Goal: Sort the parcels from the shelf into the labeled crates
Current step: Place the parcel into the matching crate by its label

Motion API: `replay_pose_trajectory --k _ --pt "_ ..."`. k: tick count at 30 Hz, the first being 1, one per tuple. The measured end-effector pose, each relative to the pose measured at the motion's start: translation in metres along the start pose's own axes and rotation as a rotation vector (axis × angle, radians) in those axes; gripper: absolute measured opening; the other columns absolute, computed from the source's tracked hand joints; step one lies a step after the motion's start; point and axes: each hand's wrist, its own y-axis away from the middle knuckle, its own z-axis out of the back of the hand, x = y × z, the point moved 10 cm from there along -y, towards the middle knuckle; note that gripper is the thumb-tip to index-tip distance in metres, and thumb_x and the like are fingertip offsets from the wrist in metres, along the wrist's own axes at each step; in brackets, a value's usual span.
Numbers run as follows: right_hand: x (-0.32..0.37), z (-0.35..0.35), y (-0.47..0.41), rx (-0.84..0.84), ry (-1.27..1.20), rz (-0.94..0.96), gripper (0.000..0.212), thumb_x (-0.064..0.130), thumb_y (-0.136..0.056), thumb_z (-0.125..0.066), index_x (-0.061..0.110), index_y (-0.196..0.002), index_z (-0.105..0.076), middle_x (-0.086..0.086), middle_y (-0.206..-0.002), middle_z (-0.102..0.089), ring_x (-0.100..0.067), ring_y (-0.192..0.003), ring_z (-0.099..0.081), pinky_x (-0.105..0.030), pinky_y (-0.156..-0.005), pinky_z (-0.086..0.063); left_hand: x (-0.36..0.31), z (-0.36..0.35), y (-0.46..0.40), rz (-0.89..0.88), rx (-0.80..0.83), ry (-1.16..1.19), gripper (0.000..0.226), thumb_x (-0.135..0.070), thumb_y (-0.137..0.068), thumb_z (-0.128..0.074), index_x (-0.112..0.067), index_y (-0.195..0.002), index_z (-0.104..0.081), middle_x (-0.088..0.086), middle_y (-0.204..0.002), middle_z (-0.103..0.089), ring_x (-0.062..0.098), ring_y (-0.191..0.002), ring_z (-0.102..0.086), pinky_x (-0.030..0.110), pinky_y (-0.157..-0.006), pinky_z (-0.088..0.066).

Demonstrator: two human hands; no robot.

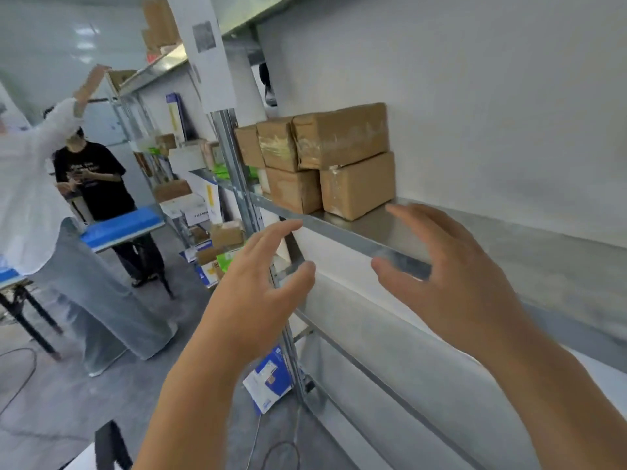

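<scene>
A metal shelf [492, 239] is seen along the right, backed by a pale wall. At its far end five brown parcels [339, 137] are stacked against that wall (two below, three on top, all taped). Both hands are held apart in front of the shelf edge, short of the parcels: the right hand [451, 279] and the left hand [261, 283] are spread, fingers relaxed, nothing gripped.
</scene>
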Motion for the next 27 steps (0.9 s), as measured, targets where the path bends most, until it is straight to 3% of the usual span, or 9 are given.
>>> replay_pose_trajectory --k 11,13,16,21,23,26,27 --pt "-0.009 -0.031 -0.126 -0.062 -0.002 -0.035 0.068 0.066 -0.086 -0.056 0.049 -0.150 -0.038 0.027 -0.151 -0.041 -0.009 -0.142 -0.040 -0.044 -0.112 -0.043 0.013 0.007 -0.142 -0.104 -0.022 0.052 0.050 -0.055 -0.097 -0.054 -0.064 -0.144 -0.039 -0.037 -0.139 -0.037 -0.005 -0.132 -0.035 0.029 -0.105 -0.029" --pt "0.000 -0.033 -0.146 -0.089 0.022 -0.043 0.068 0.067 -0.087 -0.054 0.049 -0.150 -0.037 0.027 -0.153 -0.040 -0.007 -0.144 -0.038 -0.041 -0.114 -0.041 0.010 0.013 -0.166 -0.138 -0.008 0.069 0.050 -0.059 -0.094 -0.051 -0.064 -0.143 -0.040 -0.036 -0.140 -0.039 -0.001 -0.134 -0.038 0.032 -0.104 -0.033" --pt "0.014 -0.034 -0.176 -0.129 0.061 -0.046 0.067 0.068 -0.089 -0.055 0.051 -0.151 -0.034 0.030 -0.152 -0.038 -0.006 -0.142 -0.038 -0.037 -0.112 -0.041 0.002 0.028 -0.198 -0.187 -0.029 0.085 0.057 -0.059 -0.088 -0.048 -0.062 -0.144 -0.040 -0.031 -0.137 -0.046 0.020 -0.134 -0.050 0.039 -0.106 -0.041" --pt "0.023 -0.038 -0.216 -0.169 0.022 -0.186 0.069 0.074 -0.091 -0.043 0.046 -0.154 -0.034 0.018 -0.156 -0.040 -0.013 -0.143 -0.041 -0.041 -0.113 -0.040 -0.009 0.037 -0.246 -0.243 -0.049 0.035 0.060 -0.060 -0.087 -0.042 -0.058 -0.147 -0.041 -0.026 -0.144 -0.052 0.013 -0.134 -0.038 0.037 -0.104 -0.033" --pt "0.019 -0.044 -0.226 -0.196 -0.033 -0.249 0.073 0.081 -0.088 -0.037 0.039 -0.147 -0.046 0.010 -0.145 -0.052 -0.018 -0.134 -0.050 -0.046 -0.108 -0.045 -0.009 0.034 -0.257 -0.244 -0.040 0.035 0.058 -0.060 -0.087 -0.040 -0.057 -0.146 -0.043 -0.026 -0.137 -0.056 0.012 -0.124 -0.038 0.035 -0.097 -0.031" --pt "0.010 -0.049 -0.236 -0.251 -0.159 -0.317 0.058 0.076 -0.092 -0.038 0.033 -0.121 -0.064 0.007 -0.110 -0.065 -0.017 -0.102 -0.063 -0.037 -0.083 -0.048 -0.016 0.031 -0.265 -0.276 -0.064 0.085 0.054 -0.056 -0.090 -0.039 -0.050 -0.141 -0.054 -0.026 -0.124 -0.063 -0.004 -0.111 -0.040 0.032 -0.094 -0.030" --pt "0.007 -0.049 -0.237 -0.264 -0.204 -0.335 0.053 0.072 -0.095 -0.040 0.030 -0.114 -0.066 0.006 -0.102 -0.067 -0.014 -0.094 -0.064 -0.034 -0.078 -0.046 -0.017 0.030 -0.268 -0.276 -0.082 0.100 0.051 -0.056 -0.092 -0.038 -0.047 -0.140 -0.056 -0.024 -0.125 -0.064 -0.001 -0.113 -0.040 0.032 -0.094 -0.031"
